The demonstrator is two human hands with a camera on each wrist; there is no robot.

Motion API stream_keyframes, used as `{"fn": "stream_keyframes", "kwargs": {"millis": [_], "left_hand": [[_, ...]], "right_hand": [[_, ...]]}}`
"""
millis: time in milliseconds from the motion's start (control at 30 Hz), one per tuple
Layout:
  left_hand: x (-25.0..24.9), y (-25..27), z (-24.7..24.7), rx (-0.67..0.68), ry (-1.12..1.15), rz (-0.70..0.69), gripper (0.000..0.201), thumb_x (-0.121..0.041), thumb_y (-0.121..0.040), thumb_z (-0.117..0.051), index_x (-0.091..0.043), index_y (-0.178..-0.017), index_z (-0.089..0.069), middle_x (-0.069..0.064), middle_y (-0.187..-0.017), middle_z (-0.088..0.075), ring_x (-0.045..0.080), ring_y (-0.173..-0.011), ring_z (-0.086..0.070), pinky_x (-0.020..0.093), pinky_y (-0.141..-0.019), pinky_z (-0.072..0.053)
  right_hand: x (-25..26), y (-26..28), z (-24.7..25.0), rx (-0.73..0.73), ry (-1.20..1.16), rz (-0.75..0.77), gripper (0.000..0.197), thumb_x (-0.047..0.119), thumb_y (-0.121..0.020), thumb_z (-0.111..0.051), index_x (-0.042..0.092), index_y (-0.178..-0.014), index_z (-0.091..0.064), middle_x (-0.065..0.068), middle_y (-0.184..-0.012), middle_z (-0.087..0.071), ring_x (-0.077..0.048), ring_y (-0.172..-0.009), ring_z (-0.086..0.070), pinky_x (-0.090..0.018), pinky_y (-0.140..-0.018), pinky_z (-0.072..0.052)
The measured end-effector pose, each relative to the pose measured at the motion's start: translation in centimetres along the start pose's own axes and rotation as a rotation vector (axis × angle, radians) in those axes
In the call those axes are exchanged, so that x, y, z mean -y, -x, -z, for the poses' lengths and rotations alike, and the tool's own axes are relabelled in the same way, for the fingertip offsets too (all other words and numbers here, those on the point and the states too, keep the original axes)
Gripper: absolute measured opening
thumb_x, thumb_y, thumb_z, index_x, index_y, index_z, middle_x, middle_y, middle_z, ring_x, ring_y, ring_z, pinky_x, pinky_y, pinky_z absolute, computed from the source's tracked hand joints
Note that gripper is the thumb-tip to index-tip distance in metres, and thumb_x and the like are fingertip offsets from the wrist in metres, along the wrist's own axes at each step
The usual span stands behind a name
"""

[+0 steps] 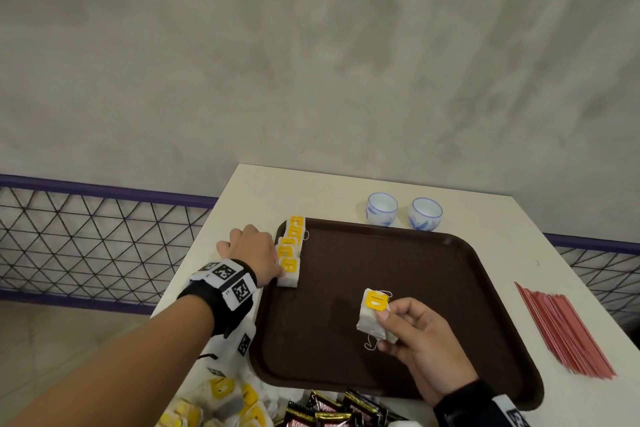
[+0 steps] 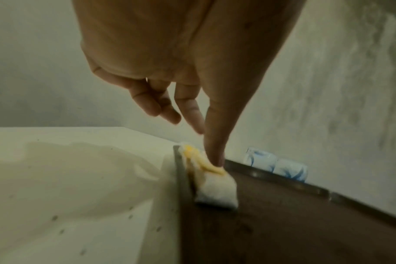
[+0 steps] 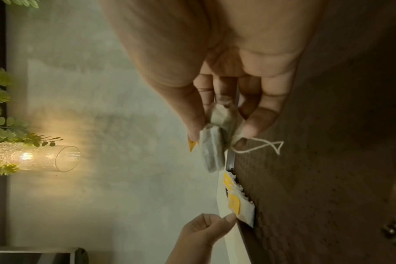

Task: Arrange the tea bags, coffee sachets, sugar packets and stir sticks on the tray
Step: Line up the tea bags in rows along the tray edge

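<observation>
A brown tray (image 1: 381,270) lies on the white table. Several tea bags with yellow tags (image 1: 291,250) stand in a row along its left rim. My left hand (image 1: 252,250) is beside the row, fingers loose, and its thumb (image 2: 215,157) presses on the nearest bags (image 2: 215,191). My right hand (image 1: 408,329) hovers over the middle of the tray and pinches one tea bag (image 1: 372,314) between thumb and fingers, its string dangling. In the right wrist view the held bag (image 3: 211,150) hangs above the tray (image 3: 317,178), short of the row (image 3: 240,205).
Red stir sticks (image 1: 561,329) lie on the table right of the tray. Loose tea bags (image 1: 221,399) and dark coffee sachets (image 1: 329,409) sit at the near edge. Two blue-and-white cups (image 1: 381,208) stand behind the tray. A mesh railing (image 1: 86,239) runs beyond the table's left edge.
</observation>
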State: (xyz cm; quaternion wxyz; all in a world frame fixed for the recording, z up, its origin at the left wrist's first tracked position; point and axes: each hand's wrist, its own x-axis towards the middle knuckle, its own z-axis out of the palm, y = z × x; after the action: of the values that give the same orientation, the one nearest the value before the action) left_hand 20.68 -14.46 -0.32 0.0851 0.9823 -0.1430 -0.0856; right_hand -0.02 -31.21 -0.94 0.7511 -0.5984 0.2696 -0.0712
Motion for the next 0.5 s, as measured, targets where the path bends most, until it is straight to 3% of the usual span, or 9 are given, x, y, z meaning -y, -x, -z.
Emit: {"fn": "stream_keyframes", "kwargs": {"millis": [100,233,333,433,500], "left_hand": [[0.4,1.7,1.8,0.103,0.191,-0.168,0.023,-0.048,-0.072,-0.073,-0.032,-0.084,-0.06,-0.009,-0.103,-0.056,0.014,-0.103,-0.051,0.034,-0.091,-0.033],[-0.8,5.9,3.6,0.296,0.594,-0.483,0.041,-0.05,-0.076,-0.069,-0.026,-0.108,-0.061,-0.008,-0.101,-0.062,0.011,-0.087,-0.061,0.016,-0.075,-0.046],[-2.3,8.6,3.3,0.402,0.889,-0.504,0.039,-0.03,-0.079,-0.074,-0.015,-0.113,-0.06,0.003,-0.098,-0.061,0.015,-0.077,-0.063,0.024,-0.066,-0.055],[-2.5,9.2,2.4,0.389,0.973,-0.524,0.029,-0.015,-0.076,-0.077,-0.008,-0.1,-0.062,0.009,-0.085,-0.062,0.011,-0.061,-0.06,0.026,-0.056,-0.054],[-2.1,9.0,2.1,0.378,1.019,-0.518,0.021,-0.008,-0.076,-0.076,-0.01,-0.09,-0.062,0.01,-0.079,-0.062,0.012,-0.06,-0.06,0.027,-0.056,-0.054]], "right_hand": [[0.3,0.3,-0.4,0.031,-0.007,0.003,0.006,0.007,-0.083,-0.068,0.008,-0.078,-0.063,-0.01,-0.083,-0.072,-0.016,-0.074,-0.067,-0.031,-0.064,-0.05],[0.7,0.4,-1.9,0.073,-0.014,0.041,0.007,0.008,-0.08,-0.07,0.007,-0.079,-0.063,-0.011,-0.084,-0.071,-0.016,-0.073,-0.067,-0.029,-0.06,-0.051],[0.7,0.6,-3.1,0.11,-0.025,0.069,0.016,0.013,-0.073,-0.074,0.003,-0.082,-0.063,-0.018,-0.085,-0.069,-0.021,-0.074,-0.065,-0.028,-0.058,-0.052],[0.5,0.9,-3.7,0.147,-0.03,0.062,0.016,0.011,-0.077,-0.071,0.001,-0.089,-0.066,-0.021,-0.092,-0.071,-0.025,-0.079,-0.066,-0.028,-0.062,-0.053],[0.3,1.0,-3.5,0.161,-0.076,0.043,0.02,0.01,-0.076,-0.069,-0.001,-0.093,-0.067,-0.02,-0.09,-0.072,-0.023,-0.078,-0.068,-0.028,-0.063,-0.054]]}}
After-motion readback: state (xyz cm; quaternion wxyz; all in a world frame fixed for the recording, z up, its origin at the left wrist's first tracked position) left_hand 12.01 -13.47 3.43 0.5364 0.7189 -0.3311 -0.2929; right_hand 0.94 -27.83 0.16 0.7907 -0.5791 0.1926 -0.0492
